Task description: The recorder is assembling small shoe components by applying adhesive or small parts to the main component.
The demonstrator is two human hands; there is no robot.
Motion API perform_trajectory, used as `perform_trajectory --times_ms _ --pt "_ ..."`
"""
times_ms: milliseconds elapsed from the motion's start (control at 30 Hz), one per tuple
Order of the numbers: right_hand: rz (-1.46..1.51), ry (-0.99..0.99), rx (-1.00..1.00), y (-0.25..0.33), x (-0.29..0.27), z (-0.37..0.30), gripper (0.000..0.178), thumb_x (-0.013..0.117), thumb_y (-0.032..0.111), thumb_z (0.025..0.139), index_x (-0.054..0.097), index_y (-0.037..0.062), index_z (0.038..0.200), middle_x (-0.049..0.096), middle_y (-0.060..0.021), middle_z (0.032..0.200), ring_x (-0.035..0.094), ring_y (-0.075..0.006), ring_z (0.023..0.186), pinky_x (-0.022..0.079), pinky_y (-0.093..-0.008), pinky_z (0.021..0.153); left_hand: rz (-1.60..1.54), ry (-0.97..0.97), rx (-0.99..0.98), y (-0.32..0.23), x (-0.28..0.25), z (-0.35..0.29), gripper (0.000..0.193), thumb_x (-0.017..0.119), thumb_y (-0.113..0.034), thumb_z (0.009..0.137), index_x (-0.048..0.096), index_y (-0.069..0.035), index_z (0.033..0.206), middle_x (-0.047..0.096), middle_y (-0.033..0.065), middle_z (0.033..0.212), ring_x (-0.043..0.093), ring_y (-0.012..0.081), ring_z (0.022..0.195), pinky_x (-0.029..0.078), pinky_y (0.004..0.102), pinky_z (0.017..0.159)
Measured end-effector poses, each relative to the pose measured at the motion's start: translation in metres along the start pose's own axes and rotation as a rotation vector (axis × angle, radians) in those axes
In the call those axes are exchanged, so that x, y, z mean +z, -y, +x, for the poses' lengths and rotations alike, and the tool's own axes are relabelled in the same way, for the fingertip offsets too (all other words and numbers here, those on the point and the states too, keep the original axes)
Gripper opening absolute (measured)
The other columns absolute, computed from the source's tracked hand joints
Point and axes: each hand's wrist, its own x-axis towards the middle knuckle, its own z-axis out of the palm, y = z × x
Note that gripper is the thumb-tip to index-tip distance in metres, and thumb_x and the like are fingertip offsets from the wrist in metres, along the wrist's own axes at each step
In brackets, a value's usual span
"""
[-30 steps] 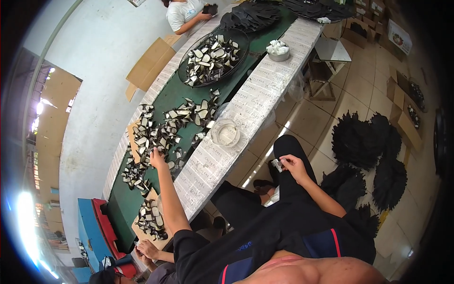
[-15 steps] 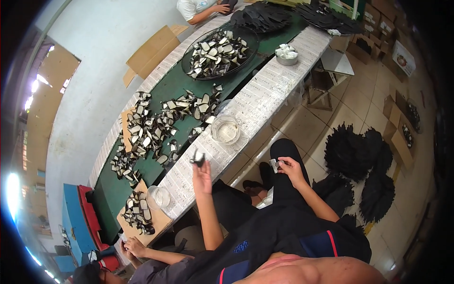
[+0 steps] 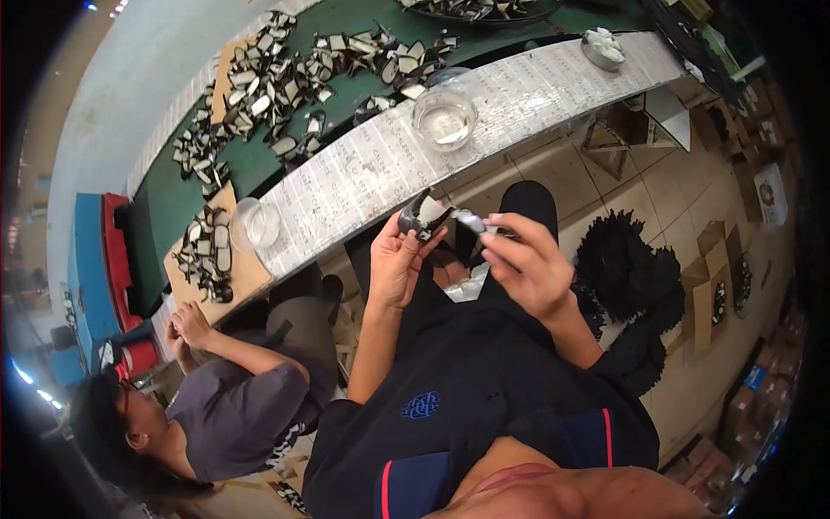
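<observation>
In front of my lap, over the near table edge, my left hand grips a small curved black piece with a pale inner face. My thumb and fingers press it from below and the sides. Just to its right, my right hand pinches a small crumpled white-grey wad between thumb and fingers. The wad is close to the piece's right edge; whether they touch I cannot tell. Beyond my hands, a clear round tub holding something whitish stands on the table's pale strip.
Many similar black-and-white pieces are heaped on the green table, others on a cardboard sheet. Another clear tub stands nearby. A co-worker sits at my left. Black bundles and an open carton are on the right floor.
My view has tilted down. The left hand has drawn back from the table edge with the black piece, and the right hand has come up beside it with the wad.
</observation>
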Motion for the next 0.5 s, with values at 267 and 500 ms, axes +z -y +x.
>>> perform_trajectory --times_ms 267,500 --pt "-0.125 0.168 -0.14 0.019 0.02 -0.011 0.04 0.077 -0.004 0.071 0.068 0.0014 0.11 0.064 -0.0198 0.113 0.069 -0.0287 0.083 0.058 -0.0315 0.065 0.039 0.015 0.024 -0.004 0.008 -0.025 0.045 0.068 -0.011 0.092 0.052 0.007 0.131 0.064 0.0165 0.124 0.064 0.0193 0.11 0.05 0.0319 0.096" --pt "-0.151 0.16 -0.172 0.021 0.026 -0.01 0.037 0.076 -0.004 0.072 0.068 0.0005 0.108 0.063 -0.0193 0.112 0.069 -0.0264 0.081 0.058 -0.031 0.065 0.102 0.05 0.019 -0.002 -0.001 -0.026 0.048 0.068 -0.015 0.092 0.051 0.006 0.131 0.062 0.0207 0.126 0.063 0.0244 0.113 0.051 0.0351 0.096"
